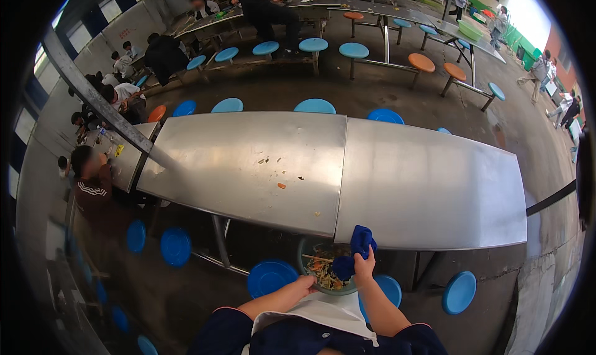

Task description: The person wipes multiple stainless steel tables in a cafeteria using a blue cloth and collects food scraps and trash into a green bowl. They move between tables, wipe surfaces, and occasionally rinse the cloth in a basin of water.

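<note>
My left hand (pixel 306 284) grips the rim of a pale green basin (pixel 302 250) held just below the near edge of the metal table. Mixed food scraps (pixel 326 279) lie in it, with what looks like a chopstick (pixel 316 258) across them. My right hand (pixel 364 264) clutches a dark blue cloth (pixel 362 242) at the table's edge; part of it hangs over the basin. On the left panel of the stainless steel table (pixel 209 169) are small food bits, among them an orange piece (pixel 281 185) and a pale crumb (pixel 317 213).
Blue round stools (pixel 272 278) line the table's near side, close to my legs; more stand beyond it. A metal post (pixel 98 94) rises at the left. A seated person (pixel 93 183) is at the adjoining table. Other people sit or walk farther off.
</note>
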{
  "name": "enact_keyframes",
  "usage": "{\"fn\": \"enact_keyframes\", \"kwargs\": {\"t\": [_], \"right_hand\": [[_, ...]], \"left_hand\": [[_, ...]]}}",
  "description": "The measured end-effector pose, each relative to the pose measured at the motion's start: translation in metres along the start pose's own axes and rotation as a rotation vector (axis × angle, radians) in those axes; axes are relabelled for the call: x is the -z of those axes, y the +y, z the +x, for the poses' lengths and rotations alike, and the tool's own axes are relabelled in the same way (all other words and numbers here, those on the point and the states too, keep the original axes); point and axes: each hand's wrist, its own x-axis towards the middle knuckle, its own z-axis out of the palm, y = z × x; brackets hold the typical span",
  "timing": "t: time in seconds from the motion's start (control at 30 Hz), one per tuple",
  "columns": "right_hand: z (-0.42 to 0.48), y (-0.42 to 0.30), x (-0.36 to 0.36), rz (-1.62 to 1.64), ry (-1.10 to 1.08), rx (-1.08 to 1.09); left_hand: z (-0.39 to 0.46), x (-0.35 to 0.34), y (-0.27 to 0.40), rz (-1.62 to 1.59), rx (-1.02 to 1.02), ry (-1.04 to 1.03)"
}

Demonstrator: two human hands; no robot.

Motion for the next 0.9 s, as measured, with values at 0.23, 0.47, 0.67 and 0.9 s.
{"fn": "enact_keyframes", "kwargs": {"t": [0.23,0.47,0.67,0.9], "right_hand": [[-0.069,-0.038,-0.078,-0.022,-0.445,0.102],[0.045,-0.052,-0.122,-0.453,-0.175,0.857],[0.106,-0.051,-0.189,-1.005,-0.085,0.986],[0.23,-0.131,-0.32,-0.944,-0.056,1.012]], "left_hand": [[-0.041,0.077,0.002,-0.257,-0.014,0.101],[-0.055,0.114,0.014,-0.471,-0.067,0.18],[-0.055,0.111,0.044,-0.604,-0.051,0.223],[-0.045,0.1,0.066,-0.726,-0.064,0.293]]}}
